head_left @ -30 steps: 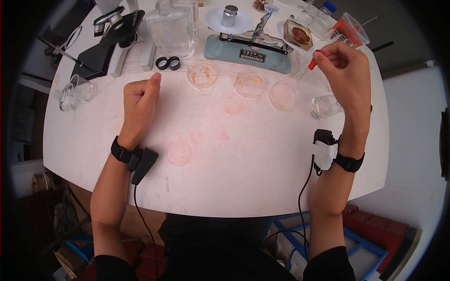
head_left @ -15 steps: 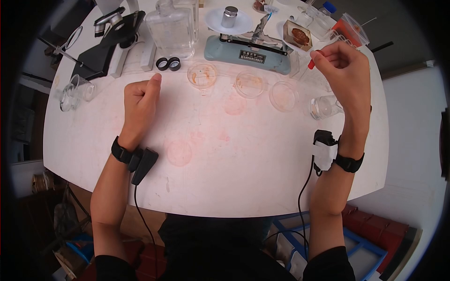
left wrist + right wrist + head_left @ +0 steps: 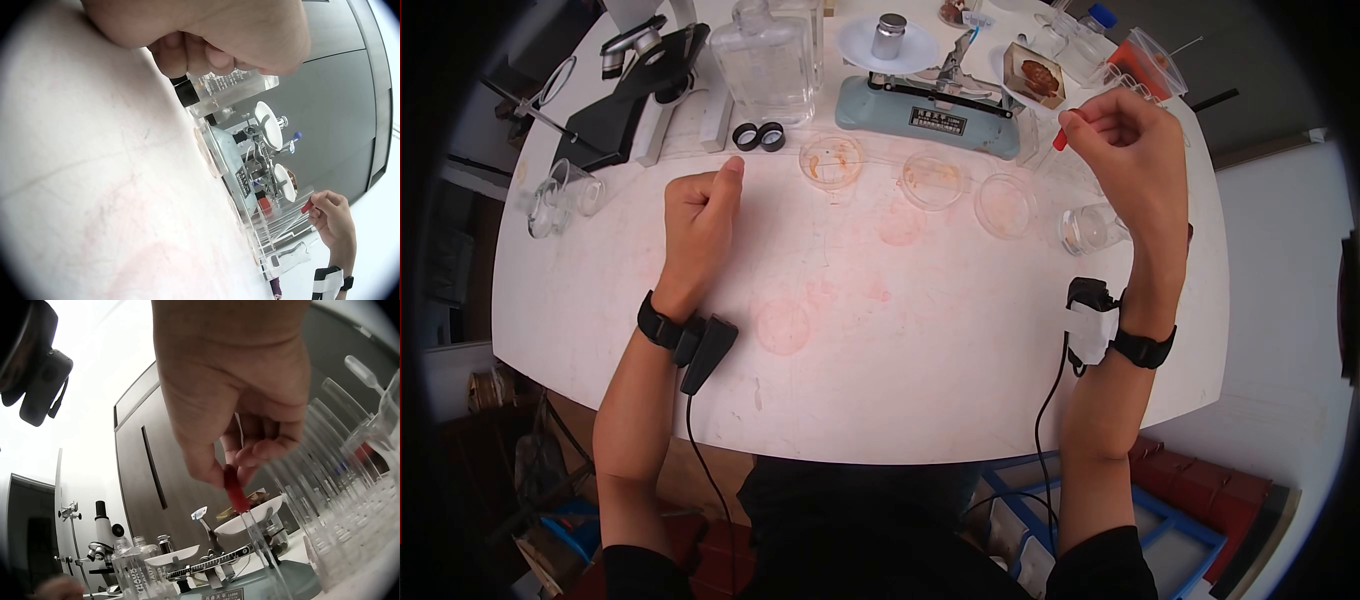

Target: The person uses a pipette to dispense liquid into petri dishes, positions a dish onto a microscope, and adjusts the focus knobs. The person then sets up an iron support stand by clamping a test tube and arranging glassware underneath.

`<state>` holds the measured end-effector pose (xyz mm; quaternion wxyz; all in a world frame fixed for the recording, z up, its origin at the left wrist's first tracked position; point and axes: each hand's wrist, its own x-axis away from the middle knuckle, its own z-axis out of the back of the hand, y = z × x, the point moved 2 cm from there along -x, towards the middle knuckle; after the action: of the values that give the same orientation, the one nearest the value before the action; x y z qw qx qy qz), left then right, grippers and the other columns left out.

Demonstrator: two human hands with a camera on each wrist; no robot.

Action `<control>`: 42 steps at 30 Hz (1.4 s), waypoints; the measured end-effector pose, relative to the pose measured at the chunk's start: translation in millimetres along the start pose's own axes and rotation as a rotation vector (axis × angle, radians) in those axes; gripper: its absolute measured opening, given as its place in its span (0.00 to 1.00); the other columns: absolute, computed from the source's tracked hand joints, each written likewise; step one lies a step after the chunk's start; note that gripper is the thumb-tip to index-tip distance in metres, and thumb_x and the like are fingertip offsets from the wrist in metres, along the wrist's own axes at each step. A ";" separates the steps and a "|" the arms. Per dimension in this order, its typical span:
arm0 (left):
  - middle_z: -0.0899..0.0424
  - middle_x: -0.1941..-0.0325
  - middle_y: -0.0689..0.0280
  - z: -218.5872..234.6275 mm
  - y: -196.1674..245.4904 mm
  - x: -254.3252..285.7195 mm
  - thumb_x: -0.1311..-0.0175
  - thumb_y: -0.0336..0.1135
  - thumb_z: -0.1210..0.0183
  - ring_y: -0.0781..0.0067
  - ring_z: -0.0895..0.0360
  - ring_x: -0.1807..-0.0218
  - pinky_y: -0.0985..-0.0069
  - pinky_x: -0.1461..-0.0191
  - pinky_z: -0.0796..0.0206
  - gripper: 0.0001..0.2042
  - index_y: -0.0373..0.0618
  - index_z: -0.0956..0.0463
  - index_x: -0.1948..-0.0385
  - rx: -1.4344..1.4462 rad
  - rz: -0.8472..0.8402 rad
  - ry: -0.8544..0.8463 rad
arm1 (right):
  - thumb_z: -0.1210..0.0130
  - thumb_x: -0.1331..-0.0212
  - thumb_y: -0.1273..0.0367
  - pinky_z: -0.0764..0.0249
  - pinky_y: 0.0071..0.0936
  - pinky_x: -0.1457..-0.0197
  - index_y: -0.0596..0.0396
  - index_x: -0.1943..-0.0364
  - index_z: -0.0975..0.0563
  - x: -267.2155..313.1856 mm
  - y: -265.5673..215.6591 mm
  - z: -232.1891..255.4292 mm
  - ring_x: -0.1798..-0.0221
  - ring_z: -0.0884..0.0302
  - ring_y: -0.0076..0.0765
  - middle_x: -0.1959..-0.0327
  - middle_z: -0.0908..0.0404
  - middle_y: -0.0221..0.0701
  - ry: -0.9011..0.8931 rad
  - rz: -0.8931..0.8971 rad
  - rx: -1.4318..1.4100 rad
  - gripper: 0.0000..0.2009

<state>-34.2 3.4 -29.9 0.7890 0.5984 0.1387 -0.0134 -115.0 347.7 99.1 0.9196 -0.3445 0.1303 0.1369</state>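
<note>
In the head view my right hand [image 3: 1138,150] is raised at the right of the table, thumb and fingertips pinching the red rubber bulb of a glass dropper [image 3: 1061,138]. The right wrist view shows the dropper's bulb [image 3: 235,490] with its clear glass tube pointing down, beside a row of upright test tubes [image 3: 322,462]. My left hand [image 3: 702,225] rests on the table at the left, fingers curled in and thumb out, holding nothing. Shallow clear dishes lie between the hands: two with orange residue [image 3: 832,162] [image 3: 932,181] and a paler one [image 3: 1006,206].
A blue-green pan balance [image 3: 930,105] stands at the back, a metal weight [image 3: 890,34] on its left pan and a block with a brown specimen [image 3: 1036,75] at its right pan. Left of it are a big glass bottle [image 3: 765,70] and two black rings [image 3: 758,135]. A glass jar [image 3: 1090,230] lies near my right wrist.
My right hand has shifted very slightly, the red bulb ending a little lower and further left. The dropper's glass tube shows less clearly in the head view. My left hand has stayed put.
</note>
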 end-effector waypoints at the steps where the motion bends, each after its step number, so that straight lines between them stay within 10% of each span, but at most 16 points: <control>1: 0.47 0.90 0.76 0.0 -0.3 -0.1 0.26 0.33 0.54 0.86 0.55 0.84 0.77 0.80 0.65 0.26 0.47 0.48 0.91 0.001 0.001 -0.004 | 0.37 0.50 0.72 0.29 0.17 0.68 0.61 0.75 0.20 0.2 -0.1 -0.4 0.75 0.27 0.16 0.80 0.20 0.27 -0.012 -0.003 -0.001 0.06; 26: 0.48 0.88 0.78 -2.5 7.1 0.1 0.27 0.34 0.53 0.86 0.57 0.83 0.76 0.79 0.66 0.25 0.47 0.50 0.90 0.017 0.022 -0.003 | 0.37 0.51 0.71 0.31 0.17 0.69 0.61 0.77 0.23 1.8 -1.6 12.3 0.76 0.30 0.17 0.80 0.23 0.26 0.068 -0.033 0.031 0.08; 42: 0.49 0.88 0.78 -5.3 9.7 -1.5 0.29 0.37 0.49 0.86 0.56 0.82 0.75 0.79 0.64 0.25 0.44 0.48 0.90 0.028 -0.017 0.031 | 0.37 0.48 0.70 0.44 0.15 0.72 0.58 0.77 0.25 30.6 24.2 105.9 0.77 0.38 0.13 0.81 0.28 0.19 0.565 -0.172 0.018 0.09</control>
<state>-34.9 11.0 -21.7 0.7783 0.6082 0.1558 -0.0130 -79.5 441.1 151.5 0.8581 -0.3706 0.3527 -0.0441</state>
